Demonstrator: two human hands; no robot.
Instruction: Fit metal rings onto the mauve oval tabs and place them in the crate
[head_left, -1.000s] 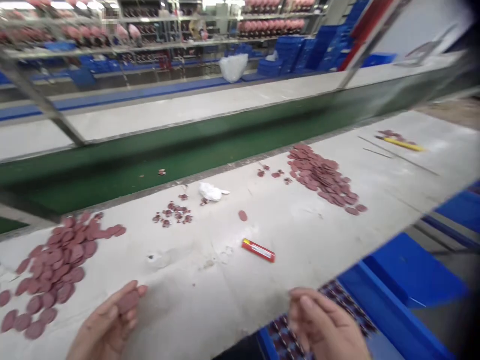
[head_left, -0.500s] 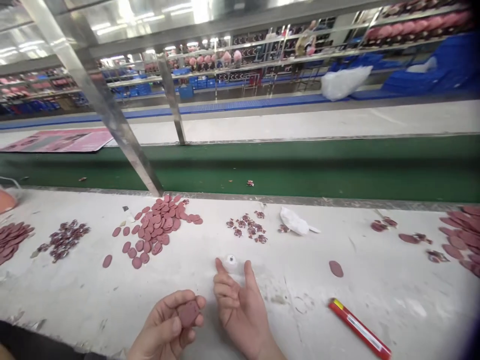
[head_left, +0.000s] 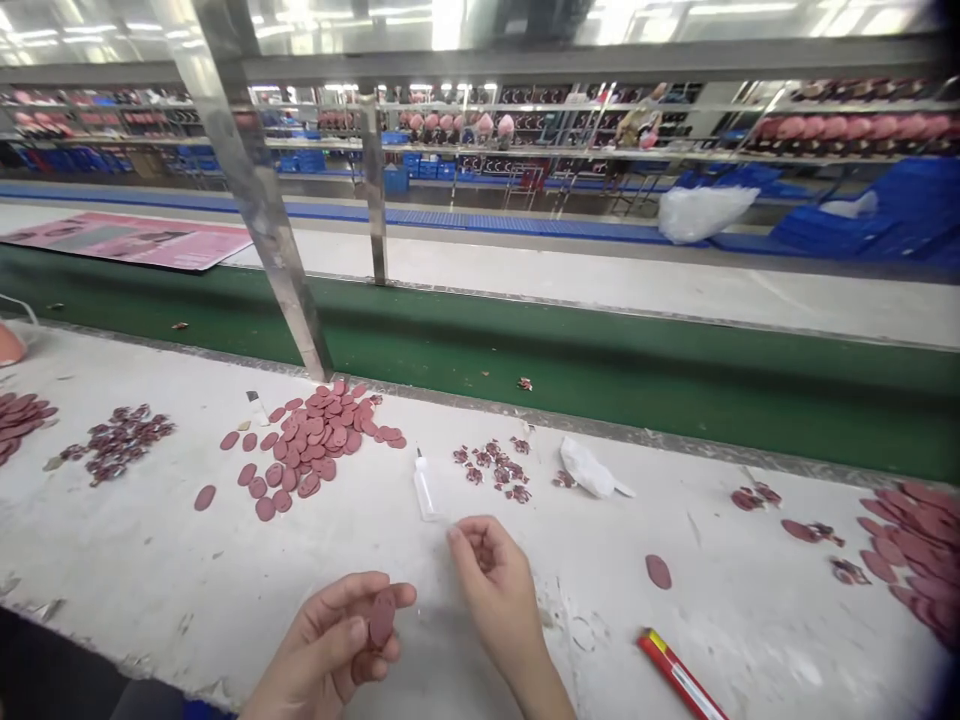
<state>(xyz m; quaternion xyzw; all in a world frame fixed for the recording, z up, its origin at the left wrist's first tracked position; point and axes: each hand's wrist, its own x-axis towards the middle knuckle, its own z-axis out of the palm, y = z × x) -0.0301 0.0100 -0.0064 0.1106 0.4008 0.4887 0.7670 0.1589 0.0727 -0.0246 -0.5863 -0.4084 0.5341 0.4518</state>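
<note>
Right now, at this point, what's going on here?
A person's left hand holds a reddish-pink oval disc. The right hand is curled near the base of a small white needle-tipped bottle; whether it touches it is unclear. Beyond them on the white worktop lie a loose pile of similar discs and a cluster of small dark-red pieces.

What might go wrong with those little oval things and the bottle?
The oval piece might slip because the left hand holds it only with fingers and thumb. The white bottle might get knocked, being so near the right hand. The loose oval pile might scatter if bumped.
</note>
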